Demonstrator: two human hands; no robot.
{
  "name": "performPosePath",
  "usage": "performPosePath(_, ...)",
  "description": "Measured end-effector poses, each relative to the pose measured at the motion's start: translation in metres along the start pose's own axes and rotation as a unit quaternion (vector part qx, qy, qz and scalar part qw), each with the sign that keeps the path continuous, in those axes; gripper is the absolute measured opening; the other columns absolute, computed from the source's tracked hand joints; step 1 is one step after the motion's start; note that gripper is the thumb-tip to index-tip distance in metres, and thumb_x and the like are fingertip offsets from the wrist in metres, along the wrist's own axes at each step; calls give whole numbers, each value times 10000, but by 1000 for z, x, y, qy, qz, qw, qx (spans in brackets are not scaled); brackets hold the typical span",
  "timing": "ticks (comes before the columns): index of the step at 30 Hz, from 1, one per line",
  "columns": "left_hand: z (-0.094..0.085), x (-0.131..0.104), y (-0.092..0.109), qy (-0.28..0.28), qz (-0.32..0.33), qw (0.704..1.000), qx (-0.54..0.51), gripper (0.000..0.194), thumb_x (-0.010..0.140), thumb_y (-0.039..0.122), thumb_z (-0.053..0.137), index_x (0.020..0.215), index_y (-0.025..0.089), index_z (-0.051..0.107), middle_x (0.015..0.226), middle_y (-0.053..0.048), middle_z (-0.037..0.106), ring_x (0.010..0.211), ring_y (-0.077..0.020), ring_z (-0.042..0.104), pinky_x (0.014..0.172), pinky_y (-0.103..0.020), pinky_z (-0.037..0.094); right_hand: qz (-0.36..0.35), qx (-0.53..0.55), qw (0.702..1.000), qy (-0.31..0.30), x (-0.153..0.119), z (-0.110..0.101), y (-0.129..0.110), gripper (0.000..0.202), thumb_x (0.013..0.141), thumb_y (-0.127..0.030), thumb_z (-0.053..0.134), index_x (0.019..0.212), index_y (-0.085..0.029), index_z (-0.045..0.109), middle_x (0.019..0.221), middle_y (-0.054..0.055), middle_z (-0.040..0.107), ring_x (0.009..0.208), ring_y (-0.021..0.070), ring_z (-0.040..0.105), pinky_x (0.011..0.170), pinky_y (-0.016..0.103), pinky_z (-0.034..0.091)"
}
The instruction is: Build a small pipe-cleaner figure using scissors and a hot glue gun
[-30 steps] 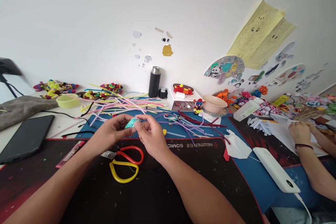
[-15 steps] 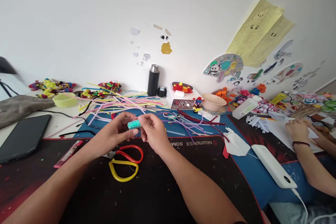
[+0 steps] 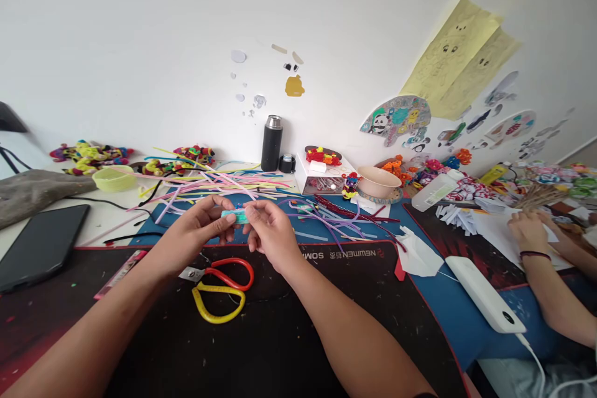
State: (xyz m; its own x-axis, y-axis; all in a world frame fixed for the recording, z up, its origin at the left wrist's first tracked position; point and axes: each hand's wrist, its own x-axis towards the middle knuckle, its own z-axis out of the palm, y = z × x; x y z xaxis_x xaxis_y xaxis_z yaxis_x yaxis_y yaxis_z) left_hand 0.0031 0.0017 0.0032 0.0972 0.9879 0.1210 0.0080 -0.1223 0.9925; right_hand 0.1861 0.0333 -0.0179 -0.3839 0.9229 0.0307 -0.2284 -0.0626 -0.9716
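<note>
A small turquoise fuzzy piece (image 3: 239, 217) is held between my two hands, above the back edge of the black mat (image 3: 261, 342). My left hand (image 3: 200, 227) pinches its left end, thumb on top. The fingertips of my right hand (image 3: 270, 230) close on its right end. Tiny dark and reddish bits show just above the piece, too small to make out. Below my hands lie scissors with one red and one yellow handle (image 3: 219, 305); my left forearm lies beside their blades. A pink packet (image 3: 119, 275) is partly under that forearm.
Pipe cleaners (image 3: 224, 181) lie behind my hands. Further back stand a black bottle (image 3: 272, 144), a white box (image 3: 308, 179) and a beige bowl (image 3: 379, 181). A phone (image 3: 44, 249) lies left. At right are a white power bank (image 3: 485, 293) and another person's hands (image 3: 529, 233) over paper.
The turquoise piece has turned from slightly tilted to nearly level and shifted a little left. My left thumb has moved up onto its end.
</note>
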Motion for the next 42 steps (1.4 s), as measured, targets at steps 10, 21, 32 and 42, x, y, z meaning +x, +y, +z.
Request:
performPosePath(10,6,1,-4,23,-28,998,-54,490,741,609,939,921,228,688,660,12,703,621,-195,673,605,-315,545,-28,-15,999,-7,2,1,4,452,871,-617,799,965,-205,637,666,-74,615,397,75,520,400,214,367)
performPosePath(21,3,2,-11,18,-9,999,-34,443,802,586,913,938,227,692,678,-3,721,642,-200,675,621,-321,549,-28,14,1000,-2,0,4,8,469,881,-648,779,978,-222,610,635,-86,594,392,83,521,393,207,343)
performPosePath(32,10,1,-9,16,41,999,5,489,829,579,895,1093,250,647,920,-9,751,772,-194,704,697,-323,582,21,42,999,-2,-1,4,1,553,848,-718,779,1022,-220,614,661,-73,615,402,83,523,385,205,292)
performPosePath(42,7,1,-6,34,47,997,42,412,846,594,870,932,223,714,721,8,718,663,-179,656,639,-306,543,12,36,999,-7,-2,5,3,567,874,-728,748,1109,-223,644,680,-74,623,407,83,542,386,206,297)
